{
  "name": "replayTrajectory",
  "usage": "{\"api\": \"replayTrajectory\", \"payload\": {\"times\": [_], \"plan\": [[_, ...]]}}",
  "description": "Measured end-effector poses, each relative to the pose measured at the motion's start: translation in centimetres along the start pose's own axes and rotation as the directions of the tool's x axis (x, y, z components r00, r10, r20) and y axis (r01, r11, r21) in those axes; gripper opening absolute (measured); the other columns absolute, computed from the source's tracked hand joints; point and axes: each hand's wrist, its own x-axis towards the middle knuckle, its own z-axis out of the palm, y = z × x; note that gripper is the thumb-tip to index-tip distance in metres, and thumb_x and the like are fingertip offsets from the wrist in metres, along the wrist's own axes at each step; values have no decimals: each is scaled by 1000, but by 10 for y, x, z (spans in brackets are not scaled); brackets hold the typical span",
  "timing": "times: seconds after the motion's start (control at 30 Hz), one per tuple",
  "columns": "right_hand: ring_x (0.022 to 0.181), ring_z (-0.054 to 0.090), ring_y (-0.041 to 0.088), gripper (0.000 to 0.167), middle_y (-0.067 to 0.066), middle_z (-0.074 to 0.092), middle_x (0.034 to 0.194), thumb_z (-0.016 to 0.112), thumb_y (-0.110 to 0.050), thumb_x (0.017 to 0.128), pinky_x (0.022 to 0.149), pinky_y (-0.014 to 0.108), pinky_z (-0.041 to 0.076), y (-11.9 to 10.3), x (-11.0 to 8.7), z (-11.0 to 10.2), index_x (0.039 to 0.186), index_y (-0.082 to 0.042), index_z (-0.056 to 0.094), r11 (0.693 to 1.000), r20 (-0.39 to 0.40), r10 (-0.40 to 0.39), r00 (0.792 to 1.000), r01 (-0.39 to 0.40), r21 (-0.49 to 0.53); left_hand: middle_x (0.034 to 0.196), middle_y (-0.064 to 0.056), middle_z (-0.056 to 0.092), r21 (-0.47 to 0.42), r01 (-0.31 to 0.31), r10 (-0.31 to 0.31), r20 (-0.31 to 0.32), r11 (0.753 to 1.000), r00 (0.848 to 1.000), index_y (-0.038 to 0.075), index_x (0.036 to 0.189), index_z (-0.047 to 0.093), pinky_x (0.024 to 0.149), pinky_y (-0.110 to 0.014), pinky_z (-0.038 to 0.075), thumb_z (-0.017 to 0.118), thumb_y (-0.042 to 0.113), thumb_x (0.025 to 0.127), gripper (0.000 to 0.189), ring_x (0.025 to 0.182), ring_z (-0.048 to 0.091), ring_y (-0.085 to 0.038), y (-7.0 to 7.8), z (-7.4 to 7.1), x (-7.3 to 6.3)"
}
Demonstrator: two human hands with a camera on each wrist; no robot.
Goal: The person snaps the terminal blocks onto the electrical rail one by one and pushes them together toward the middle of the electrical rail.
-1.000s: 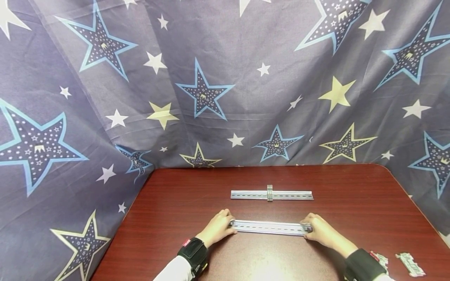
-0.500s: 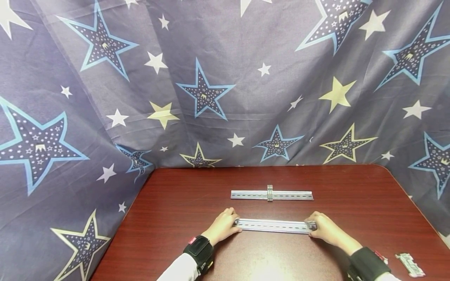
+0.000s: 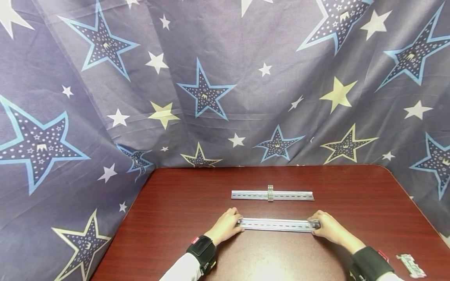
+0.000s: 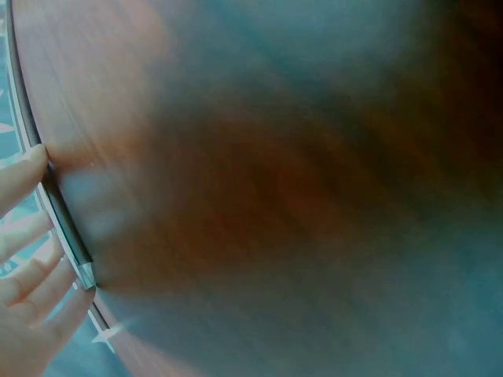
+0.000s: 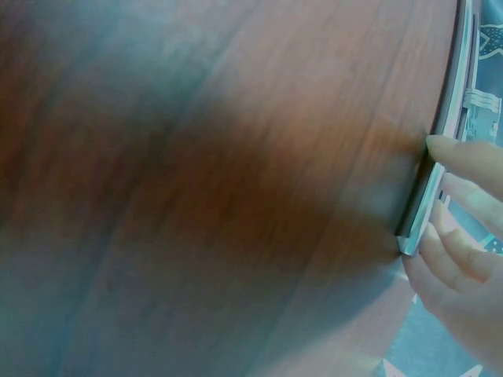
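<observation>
A slotted metal DIN rail [image 3: 275,224] lies level across the middle of the table. My left hand [image 3: 225,225] grips its left end, thumb on the near edge and fingers on the far edge. At the right end my right hand [image 3: 327,227] holds it the same way. In the left wrist view the thumb and fingers span the rail [image 4: 67,224]; the right wrist view shows a matching grasp on the rail [image 5: 431,192]. Behind it, a second DIN rail [image 3: 293,195] lies roughly parallel, carrying a small cluster of terminal blocks [image 3: 270,193] near its middle.
Loose pale terminal blocks [image 3: 410,266] lie at the table's near right, beside the right wrist strap [image 3: 372,262]. A star-patterned cloth [image 3: 225,97] hangs behind and to the sides of the reddish-brown table [image 3: 183,187].
Both hands have shifted the front rail to the right and slightly away from me, closer to the rear rail. The rear rail and its blocks stay put.
</observation>
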Motion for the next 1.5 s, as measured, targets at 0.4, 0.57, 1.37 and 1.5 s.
{"api": "replayTrajectory", "payload": {"times": [0.4,0.57,1.37,1.5], "plan": [[76,57,25,31,4,59,80,72,2,55,71,38,45,-1,-1,1,85,2,65,999,-2,42,999,-42,3,77,2,44,-8,1,-1,7,1000,1000,8,85,64,63,-24,38,72,25,69,24,74,45,-13,1,0,1],[77,57,25,31,4,59,82,72,-1,56,71,38,45,0,-1,0,87,1,66,999,4,38,999,-38,-1,77,3,44,-6,4,-4,10,1000,1000,9,84,64,64,-24,38,72,26,69,24,74,45,-13,1,0,1],[80,57,20,29,2,60,84,74,-6,62,70,38,44,5,-26,-41,90,-2,66,999,-184,20,983,-24,-20,79,3,45,-12,8,-8,-5,1000,1000,9,86,65,63,-24,39,72,26,69,25,75,46,-13,0,2,1],[80,57,22,31,2,60,84,75,-8,62,69,39,44,10,-36,-48,90,-2,66,998,-191,40,981,-49,-44,79,3,45,-13,9,-9,-9,1000,1000,9,86,65,63,-24,39,72,26,69,25,75,46,-13,0,3,1]]}}
